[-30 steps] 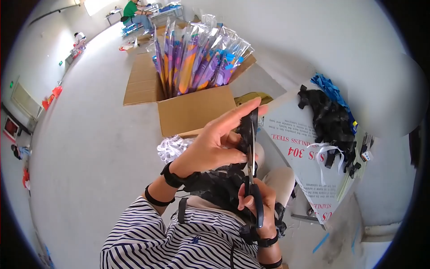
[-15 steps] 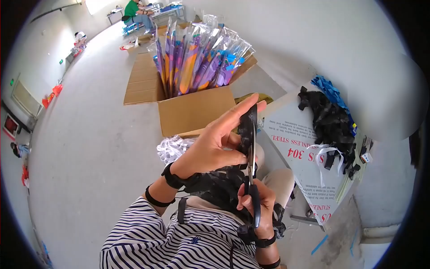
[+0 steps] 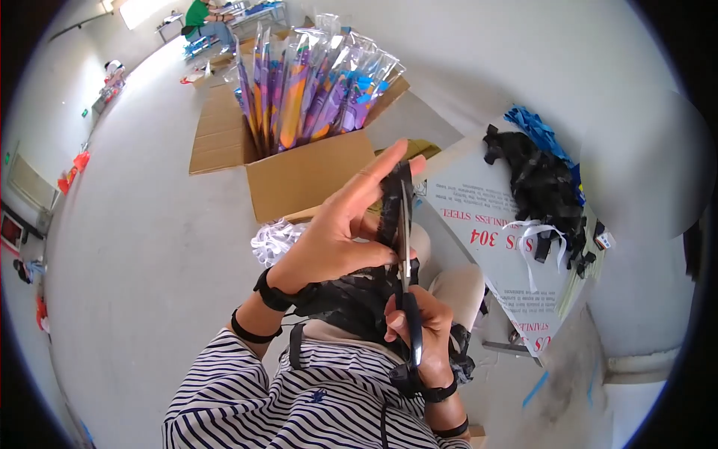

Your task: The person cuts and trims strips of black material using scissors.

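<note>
My left hand (image 3: 336, 236) is closed around a folded black strip (image 3: 390, 206), its index finger stretched upward along it. In my right hand (image 3: 434, 325) is a pair of scissors (image 3: 413, 325) with dark handles, blades pointing up. The blades lie against the right side of the black strip, close to my left fingertips. Whether they are cutting into it, I cannot tell. More black material (image 3: 348, 303) lies across my lap beneath both hands.
A cardboard box (image 3: 310, 176) ahead holds several plastic-wrapped purple and orange items (image 3: 295, 97). White ribbon (image 3: 277, 241) lies beside it. To the right, a printed board (image 3: 479, 202) carries a black strip pile (image 3: 538, 183) and blue strips (image 3: 542, 135). A person (image 3: 206, 26) sits far off.
The view has shifted slightly, so the box, board and hands appear further left and a little higher. Both hands keep nearly the same hold on the strip and scissors.
</note>
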Demonstrator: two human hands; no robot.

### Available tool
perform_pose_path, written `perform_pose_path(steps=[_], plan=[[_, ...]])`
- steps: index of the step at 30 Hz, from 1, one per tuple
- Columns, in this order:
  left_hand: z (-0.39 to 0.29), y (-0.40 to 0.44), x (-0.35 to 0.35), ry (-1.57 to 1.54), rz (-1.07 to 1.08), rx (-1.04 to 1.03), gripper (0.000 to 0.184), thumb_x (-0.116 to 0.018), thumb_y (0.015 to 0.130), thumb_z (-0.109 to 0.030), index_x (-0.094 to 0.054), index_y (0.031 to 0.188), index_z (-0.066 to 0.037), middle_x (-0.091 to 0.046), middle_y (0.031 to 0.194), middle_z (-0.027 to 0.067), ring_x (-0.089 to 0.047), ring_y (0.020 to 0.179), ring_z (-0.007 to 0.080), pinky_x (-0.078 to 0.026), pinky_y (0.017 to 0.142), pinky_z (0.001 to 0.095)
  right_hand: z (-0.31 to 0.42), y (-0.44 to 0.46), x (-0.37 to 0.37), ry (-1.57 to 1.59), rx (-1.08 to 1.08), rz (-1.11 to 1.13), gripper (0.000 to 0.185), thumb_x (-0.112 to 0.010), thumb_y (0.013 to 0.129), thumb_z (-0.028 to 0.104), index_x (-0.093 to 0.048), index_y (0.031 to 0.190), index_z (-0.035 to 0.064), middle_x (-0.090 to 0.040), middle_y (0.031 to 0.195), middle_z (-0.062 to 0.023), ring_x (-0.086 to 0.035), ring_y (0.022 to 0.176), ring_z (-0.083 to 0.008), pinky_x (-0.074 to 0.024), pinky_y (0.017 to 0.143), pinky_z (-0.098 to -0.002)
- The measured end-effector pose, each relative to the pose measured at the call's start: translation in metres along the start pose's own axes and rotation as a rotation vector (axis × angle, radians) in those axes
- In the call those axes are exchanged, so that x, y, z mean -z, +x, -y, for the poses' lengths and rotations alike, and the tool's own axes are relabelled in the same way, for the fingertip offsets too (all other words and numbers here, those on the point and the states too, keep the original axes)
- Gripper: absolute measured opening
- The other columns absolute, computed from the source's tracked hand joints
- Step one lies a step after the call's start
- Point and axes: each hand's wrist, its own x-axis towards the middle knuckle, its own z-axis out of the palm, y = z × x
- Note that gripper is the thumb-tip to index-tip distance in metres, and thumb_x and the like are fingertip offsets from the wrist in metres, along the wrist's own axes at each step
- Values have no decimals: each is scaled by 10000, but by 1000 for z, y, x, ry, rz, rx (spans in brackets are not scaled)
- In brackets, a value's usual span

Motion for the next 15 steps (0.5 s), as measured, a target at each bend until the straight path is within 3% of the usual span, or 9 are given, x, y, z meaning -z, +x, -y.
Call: perform_pose_path(steps=[3,4,13,15], plan=[[1,0,-1,24,-31,-2,1080,-605,742,216,-106,1636,-129,-322,1623,180,-633,1125,127,-582,834,265,-3,0,1,-12,0,17,379,-795,892,311,-631,863,-30,-608,728,-41,-593,565,-98,-468,524,-219],[1,0,-1,20,-26,0,1080,-605,742,216,-106,1636,-129,-322,1623,180,-633,1125,127,-582,834,265,-2,0,-1,23,-24,-10,290,-833,856,219,-642,857,1,-607,690,16,-508,570,-37,-380,522,-201],[4,-1,-7,35,-29,-9,1102,-573,723,228,-87,1641,-139,-343,1616,180,-587,1191,130,-569,831,256,0,0,-2,-21,23,-17,280,-815,877,227,-648,851,4,-644,711,1,-519,554,-39,-384,509,-202],[5,0,-7,107,-42,-32,1145,-587,715,242,-62,1640,-181,-332,1615,193,-723,977,194,-610,810,302,1,-1,-3,24,5,-21,280,-814,877,226,-650,852,1,-645,713,-3,-524,556,-42,-387,510,-202]])
